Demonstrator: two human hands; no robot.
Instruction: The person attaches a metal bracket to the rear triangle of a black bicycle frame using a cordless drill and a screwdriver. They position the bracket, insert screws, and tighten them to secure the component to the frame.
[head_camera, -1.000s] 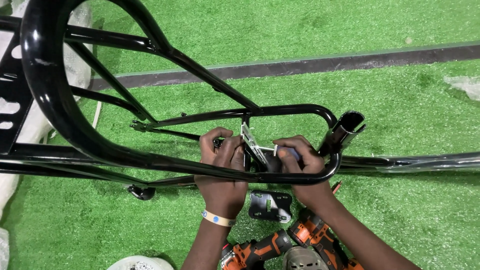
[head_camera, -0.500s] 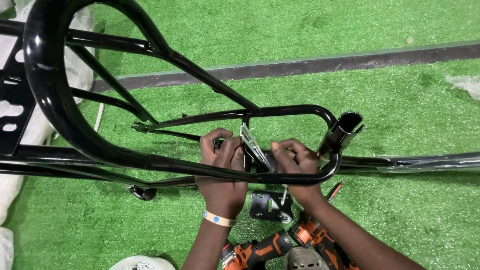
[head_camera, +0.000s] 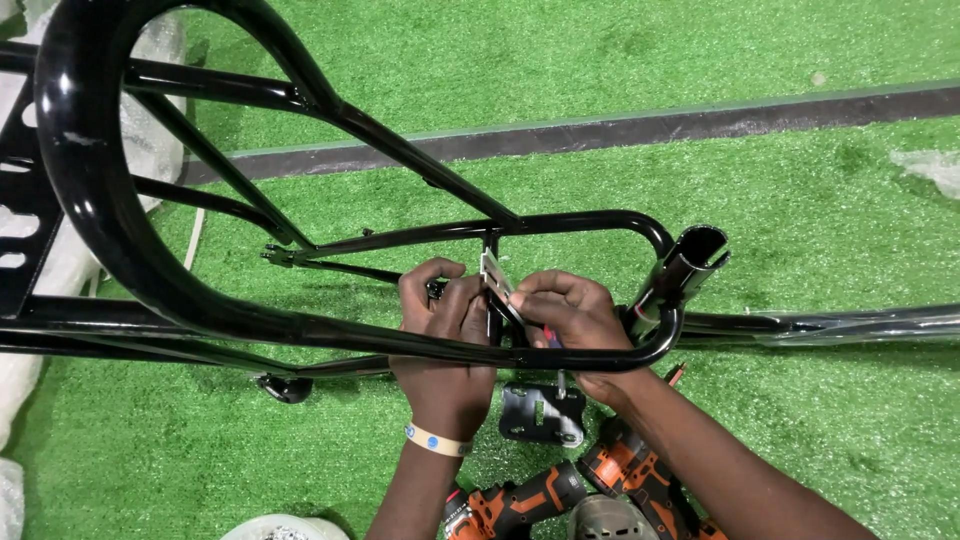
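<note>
Two hands meet at the middle of a black tubular frame (head_camera: 330, 330) that lies across green artificial turf (head_camera: 800, 200). The left hand (head_camera: 445, 325) curls its fingers (head_camera: 430, 275) around a small silvery bracket (head_camera: 495, 272), pinching it from the left. The right hand (head_camera: 565, 315) closes its fingers on the same bracket from the right, so both sets of fingers are narrow and holding it. The bracket stands between the fingertips, its long axis running diagonally from upper left to lower right, against a short upright bar of the frame. Just below the fingers lies a black mounting plate (head_camera: 540, 412); nearer the wrists rest orange-and-black power drills (head_camera: 560, 490).
</note>
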